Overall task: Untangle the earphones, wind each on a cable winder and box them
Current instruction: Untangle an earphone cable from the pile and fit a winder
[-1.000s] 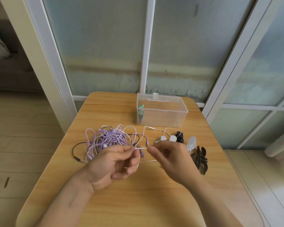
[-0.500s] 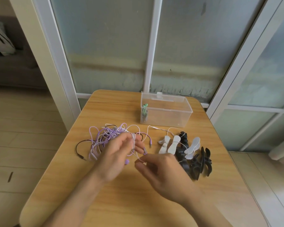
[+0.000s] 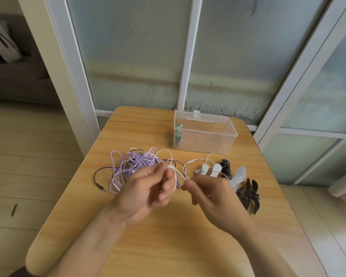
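A tangle of purple, white and black earphone cables (image 3: 136, 164) lies on the wooden table (image 3: 168, 226). My left hand (image 3: 148, 188) holds a white earbud and its cable at the fingertips, just in front of the tangle. My right hand (image 3: 210, 196) pinches the same white cable (image 3: 196, 161) a little to the right. White cable winders (image 3: 210, 169) and black cable winders (image 3: 248, 194) lie to the right. A clear plastic box (image 3: 206, 134) stands behind, with a wound green earphone (image 3: 178, 134) inside at its left end.
The table stands against a frosted glass partition with white frames (image 3: 188, 56). A black cable with a plug (image 3: 100, 180) trails off the tangle's left side. Tiled floor (image 3: 28, 166) lies to the left of the table.
My right hand has moved right, away from my left, stretching the white cable between them. My left hand has turned and lifted the earbud at its fingertips.
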